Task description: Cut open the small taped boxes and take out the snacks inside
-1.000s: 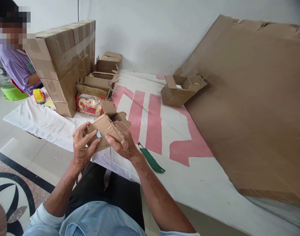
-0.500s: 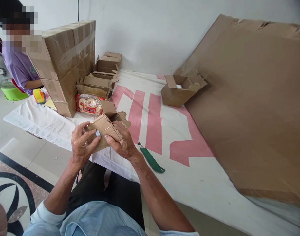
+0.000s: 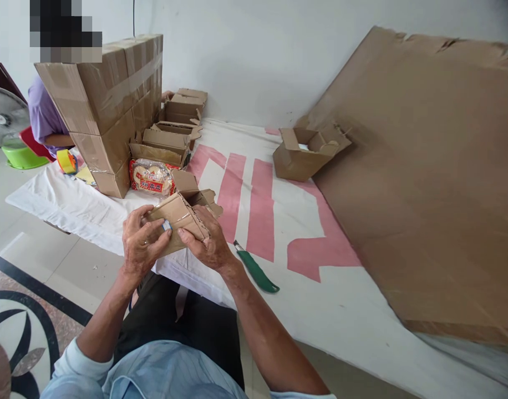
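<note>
So we've got a huge cardboard sheet (image 3: 428, 183) at 3 o'clock, our bench (image 3: 341, 316) under it, stacked cartons (image 3: 106, 100) at 11. Small carton (image 3: 183, 213) is in both hands over the near edge, flaps towards 1, its ragged edge running 11 to 5; fingers hide its true long axis. Right hand (image 3: 208, 241)'s curled round one side, left hand (image 3: 141, 244)'s half-closed on the other, finger and thumb at the label (image 3: 166, 225). Looks like we're pressing or picking at it; that calls for a steady carton, we reckon.
</note>
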`<action>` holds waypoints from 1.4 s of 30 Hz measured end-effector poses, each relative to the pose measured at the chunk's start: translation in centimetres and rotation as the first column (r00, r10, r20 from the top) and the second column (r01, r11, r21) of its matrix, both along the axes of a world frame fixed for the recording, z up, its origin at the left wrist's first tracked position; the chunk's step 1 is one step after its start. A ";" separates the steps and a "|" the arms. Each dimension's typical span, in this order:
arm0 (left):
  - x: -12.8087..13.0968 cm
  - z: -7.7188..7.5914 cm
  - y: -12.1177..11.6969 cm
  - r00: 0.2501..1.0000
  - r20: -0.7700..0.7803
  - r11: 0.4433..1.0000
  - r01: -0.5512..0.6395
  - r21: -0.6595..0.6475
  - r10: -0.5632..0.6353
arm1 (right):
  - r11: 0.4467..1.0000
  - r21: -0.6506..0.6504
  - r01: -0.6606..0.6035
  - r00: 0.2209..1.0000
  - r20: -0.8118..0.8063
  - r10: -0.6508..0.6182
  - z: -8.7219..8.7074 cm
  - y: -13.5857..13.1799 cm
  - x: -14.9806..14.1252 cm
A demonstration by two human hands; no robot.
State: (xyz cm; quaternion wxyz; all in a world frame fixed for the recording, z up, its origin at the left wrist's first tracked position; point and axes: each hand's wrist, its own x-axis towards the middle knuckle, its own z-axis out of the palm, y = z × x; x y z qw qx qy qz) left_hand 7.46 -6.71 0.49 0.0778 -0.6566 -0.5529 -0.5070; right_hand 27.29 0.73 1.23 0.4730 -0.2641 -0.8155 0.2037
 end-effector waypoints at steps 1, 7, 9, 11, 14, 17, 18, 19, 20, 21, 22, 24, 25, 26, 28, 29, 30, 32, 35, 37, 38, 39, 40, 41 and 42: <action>0.0 0.0 0.0 1.000 0.002 1.000 0.003 0.000 -0.003 | 1.000 0.001 0.001 1.000 0.004 -0.001 0.0 0.0 0.0; 0.1 0.0 0.0 1.000 0.001 1.000 0.011 0.026 -0.011 | 1.000 0.028 0.013 1.000 0.014 -0.013 -0.4 0.0 0.0; 0.1 -0.1 0.1 1.000 0.005 0.999 0.021 0.039 -0.021 | 0.999 0.031 0.023 0.999 0.027 -0.024 -0.6 -0.1 -0.1; 0.1 -0.1 0.1 1.000 0.007 0.999 0.017 0.028 -0.017 | 0.999 0.037 0.030 0.999 0.027 -0.031 -0.6 -0.1 -0.1; 0.1 -0.1 0.2 1.000 0.011 1.000 -0.001 0.001 0.001 | 0.998 0.059 0.025 1.000 -0.003 -0.024 -0.6 -0.1 -0.1; 0.0 -0.2 0.0 0.999 0.034 1.000 0.015 0.000 -0.015 | 0.998 0.050 0.023 1.000 -0.017 -0.022 -0.5 -0.2 0.0; 0.0 -0.2 -0.1 0.999 0.044 1.000 0.028 0.007 -0.029 | 0.999 0.042 0.022 1.000 -0.012 -0.021 -0.5 -0.2 0.0; -0.1 -0.2 -0.2 0.998 0.051 0.999 0.045 0.017 -0.046 | 0.999 0.035 0.021 1.000 -0.005 -0.021 -0.6 -0.2 0.0; -0.2 -0.3 -0.3 0.996 0.056 0.998 0.062 0.027 -0.063 | 0.999 0.033 0.023 1.000 -0.001 -0.023 -0.7 -0.2 -0.1; -0.2 -0.3 -0.4 0.995 0.056 0.996 0.076 0.037 -0.078 | 0.999 0.035 0.026 1.000 -0.001 -0.026 -0.8 -0.2 -0.1; -0.3 -0.3 -0.5 0.995 0.052 0.995 0.087 0.043 -0.090 | 0.999 0.043 0.029 1.000 -0.004 -0.029 -0.9 -0.2 -0.1; -0.5 -0.4 -0.6 0.994 0.041 0.994 0.099 0.052 -0.101 | 0.998 0.060 0.034 0.999 -0.014 -0.033 -1.0 -0.2 -0.2; -0.7 -0.4 -0.6 0.994 0.037 0.993 0.101 0.058 -0.103 | 0.997 0.066 0.032 0.999 -0.014 -0.031 -0.9 -0.2 -0.3; -0.8 -0.4 -0.6 0.994 0.037 0.993 0.104 0.063 -0.107 | 0.997 0.066 0.026 1.000 -0.010 -0.025 -0.9 -0.2 -0.3; -1.0 -0.4 -0.5 0.993 0.045 0.992 0.109 0.059 -0.111 | 0.998 0.062 0.009 1.000 -0.002 -0.009 -0.7 -0.2 -0.3; -1.0 -0.4 -0.5 0.993 0.051 0.993 0.108 0.047 -0.111 | 0.998 0.061 0.000 1.000 -0.003 0.000 -0.6 -0.2 -0.3; -1.1 -0.3 -0.5 0.993 0.055 0.994 0.107 0.031 -0.108 | 0.998 0.062 -0.007 1.000 -0.007 0.007 -0.5 -0.3 -0.3; -1.1 -0.3 -0.5 0.993 0.056 0.995 0.102 0.008 -0.102 | 0.998 0.067 -0.011 1.000 -0.016 0.012 -0.3 -0.3 -0.3; -1.0 -0.2 -0.6 0.995 0.042 0.996 0.091 0.020 -0.092 | 0.998 0.068 -0.011 1.000 -0.015 0.012 -0.4 -0.3 -0.3; -1.0 -0.1 -0.7 0.996 0.031 0.996 0.086 0.034 -0.087 | 0.997 0.071 -0.011 1.000 -0.016 0.012 -0.5 -0.2 -0.3; -1.0 -0.1 -0.7 0.996 0.026 0.996 0.086 0.037 -0.087 | 0.997 0.075 -0.010 1.000 -0.017 0.011 -0.5 -0.2 -0.4; -1.0 -0.1 -0.7 0.996 0.021 0.995 0.087 0.040 -0.088 | 0.997 0.078 -0.008 1.000 -0.017 0.009 -0.5 -0.2 -0.4; -1.0 -0.1 -0.7 0.996 0.016 0.995 0.091 0.045 -0.092 | 0.997 0.079 -0.006 1.000 -0.015 0.007 -0.6 -0.2 -0.4; -1.0 -0.1 -0.7 0.995 0.011 0.994 0.096 0.055 -0.096 | 0.997 0.080 -0.005 1.000 -0.012 0.006 -0.6 -0.2 -0.4; -1.1 -0.1 -0.7 0.995 0.004 0.992 0.102 0.069 -0.102 | 0.997 0.079 -0.005 1.000 -0.010 0.006 -0.6 -0.2 -0.4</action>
